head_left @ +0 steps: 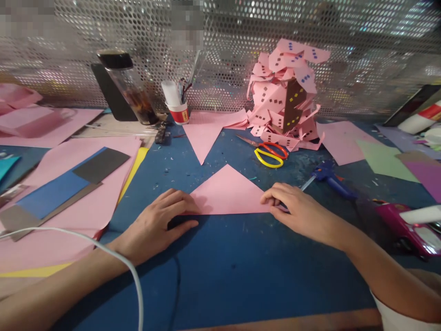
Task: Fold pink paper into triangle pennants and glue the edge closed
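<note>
A pink paper triangle (228,192) lies flat on the blue table (234,271), its tip pointing away from me. My left hand (165,220) rests on its left corner, fingers spread and lying flat. At the right corner, my right hand (296,209) has its fingers curled together on the paper edge; a thin light purple piece shows under them. Beyond the triangle lie scissors (268,154) with red and yellow handles and another pink triangle (202,133) pointing toward me.
A heap of cut pink pieces (275,101) stands at the back. A blue glue gun (330,177) lies right of my right hand. Stacked sheets (79,207) cover the left side. A white cable (132,266) crosses my left forearm. Behind are a bottle (132,92) and a cup (178,112).
</note>
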Available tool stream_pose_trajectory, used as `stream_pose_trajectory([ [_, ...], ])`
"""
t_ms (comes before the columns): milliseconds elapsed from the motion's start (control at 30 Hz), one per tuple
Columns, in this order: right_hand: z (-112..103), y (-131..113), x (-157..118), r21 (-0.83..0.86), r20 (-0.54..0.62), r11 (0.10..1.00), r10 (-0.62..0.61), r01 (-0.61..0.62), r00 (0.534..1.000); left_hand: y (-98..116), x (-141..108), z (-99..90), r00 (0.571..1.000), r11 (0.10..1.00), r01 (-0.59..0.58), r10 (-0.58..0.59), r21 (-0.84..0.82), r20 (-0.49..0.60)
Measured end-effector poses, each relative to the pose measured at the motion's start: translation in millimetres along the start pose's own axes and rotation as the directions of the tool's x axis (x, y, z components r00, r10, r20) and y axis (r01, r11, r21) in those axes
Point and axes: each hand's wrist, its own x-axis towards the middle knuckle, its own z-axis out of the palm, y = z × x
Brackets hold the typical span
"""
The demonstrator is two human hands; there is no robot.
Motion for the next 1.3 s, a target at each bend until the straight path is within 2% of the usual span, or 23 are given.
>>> stream_pose_trajectory([
  [167, 7, -13, 2, 0.065, -0.053, 0.992, -0.107, 0.11, 0.993, -5, 4, 8.1, 0.999, 0.998, 0.002, 0.001, 0.058, -0.045],
  [367, 16, -16, 7, -0.015, -0.116, 0.977, -0.214, 0.214, 0.97, -6, 1, 9.7, 0.996, 0.991, -0.06, 0.066, 0.117, -0.055],
  [533, 16, -18, 8, -0.072, -0.129, 0.968, -0.248, 0.24, 0.96, -5, 2, 11.7, 0.991, 0.982, -0.092, 0.105, 0.163, -0.077],
  [767, 18, -19, 10, -0.167, -0.11, 0.94, -0.318, 0.298, 0.942, -7, 0, 11.9, 0.994, 0.981, -0.068, 0.083, 0.182, -0.077],
  [967, 20, -20, 10, -0.213, -0.119, 0.908, -0.39, 0.36, 0.913, -8, -3, 12.4, 0.993, 0.984, -0.075, 0.089, 0.159, -0.077],
  [1300, 21, -22, 13, -0.281, -0.121, 0.876, -0.437, 0.391, 0.891, -8, -4, 11.9, 0.99, 0.986, -0.095, 0.108, 0.137, -0.089],
])
